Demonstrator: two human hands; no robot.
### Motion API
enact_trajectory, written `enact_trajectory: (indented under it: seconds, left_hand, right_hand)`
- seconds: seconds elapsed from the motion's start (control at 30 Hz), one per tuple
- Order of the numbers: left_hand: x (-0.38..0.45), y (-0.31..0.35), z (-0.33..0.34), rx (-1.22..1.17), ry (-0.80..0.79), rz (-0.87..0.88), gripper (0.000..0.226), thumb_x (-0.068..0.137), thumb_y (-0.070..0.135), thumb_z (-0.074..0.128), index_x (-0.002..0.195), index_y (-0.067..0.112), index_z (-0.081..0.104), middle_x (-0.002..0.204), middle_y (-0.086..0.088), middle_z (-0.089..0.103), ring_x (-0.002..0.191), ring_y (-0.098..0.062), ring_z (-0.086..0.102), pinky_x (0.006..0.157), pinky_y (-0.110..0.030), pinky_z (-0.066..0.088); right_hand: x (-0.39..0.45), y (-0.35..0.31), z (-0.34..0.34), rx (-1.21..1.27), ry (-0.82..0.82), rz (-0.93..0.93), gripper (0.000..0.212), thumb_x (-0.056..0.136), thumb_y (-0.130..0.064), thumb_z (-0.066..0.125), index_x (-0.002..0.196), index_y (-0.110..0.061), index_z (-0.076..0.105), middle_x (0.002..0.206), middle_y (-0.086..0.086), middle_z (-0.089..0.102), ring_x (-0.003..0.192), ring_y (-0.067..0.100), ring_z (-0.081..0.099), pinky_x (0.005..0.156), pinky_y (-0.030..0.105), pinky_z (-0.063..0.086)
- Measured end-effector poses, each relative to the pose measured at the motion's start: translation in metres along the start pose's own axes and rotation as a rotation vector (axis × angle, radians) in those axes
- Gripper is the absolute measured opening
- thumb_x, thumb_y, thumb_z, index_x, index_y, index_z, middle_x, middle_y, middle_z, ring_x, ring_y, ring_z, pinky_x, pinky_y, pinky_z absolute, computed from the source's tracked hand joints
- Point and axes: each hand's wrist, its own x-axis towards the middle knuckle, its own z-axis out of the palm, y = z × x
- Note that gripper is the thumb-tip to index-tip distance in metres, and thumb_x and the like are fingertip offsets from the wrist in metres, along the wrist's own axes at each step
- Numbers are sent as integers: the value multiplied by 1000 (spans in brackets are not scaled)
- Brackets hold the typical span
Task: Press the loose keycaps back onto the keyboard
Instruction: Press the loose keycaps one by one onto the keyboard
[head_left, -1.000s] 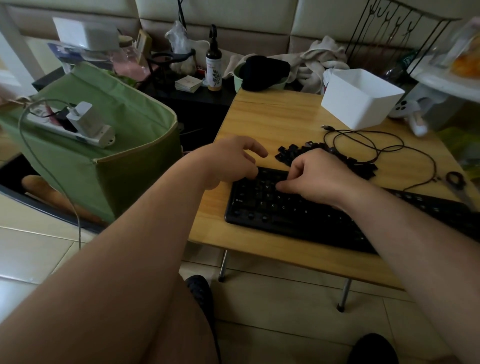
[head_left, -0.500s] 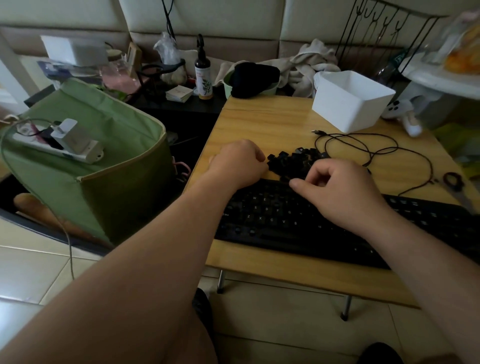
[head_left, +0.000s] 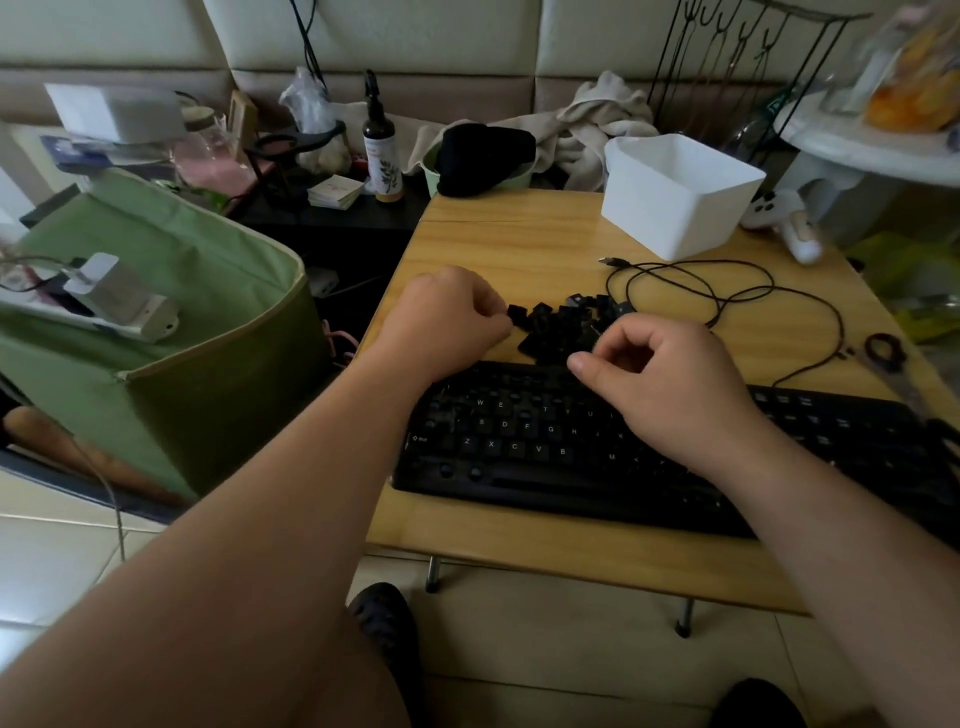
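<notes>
A black keyboard (head_left: 545, 441) lies along the near edge of the wooden table (head_left: 519, 239), with empty key sockets at its lower left. A pile of loose black keycaps (head_left: 561, 327) sits just behind it. My left hand (head_left: 452, 317) is at the pile's left edge, its fingers curled, and its fingertips pinch one keycap (head_left: 517, 314). My right hand (head_left: 660, 384) hovers over the pile's near edge and the keyboard's top row, with thumb and index finger curled toward each other. Whether anything is between them is hidden.
A white plastic box (head_left: 675, 197) stands at the back of the table. A black cable (head_left: 727, 296) loops to the right of the pile, and scissors (head_left: 888, 358) lie at the right edge. A green fabric bin (head_left: 171, 338) stands left of the table.
My right hand has lifted off the keyboard and moved back to the keycap pile. My left hand has moved from the keyboard's left end to the pile's left edge.
</notes>
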Motion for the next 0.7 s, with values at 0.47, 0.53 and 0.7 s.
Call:
enact_trajectory:
  seconds: [0.47,0.53,0.7]
  left_hand:
    - [-39,34,9,-193,191,449,7,92,28,74,97,32,77,91,20,72,89,1,62,76,-10,43]
    - [-41,35,7,-373,47,297,8,97,29,70,99,30,78,88,16,74,82,1,65,70,-9,45]
    - [-45,39,5,-594,-116,185,19,103,26,63,99,18,80,83,10,76,81,-4,68,74,-19,54]
  right_hand:
    - [0,-3,-4,456,113,-19,27,85,-12,83,105,-28,77,92,-6,78,86,12,74,77,26,61]
    - [-2,-1,-9,282,143,-54,32,82,-17,87,107,-34,76,90,-10,76,85,8,73,77,25,61]
    - [-9,-5,-7,100,242,-184,37,76,-17,91,107,-32,78,98,-15,75,91,6,71,82,31,60]
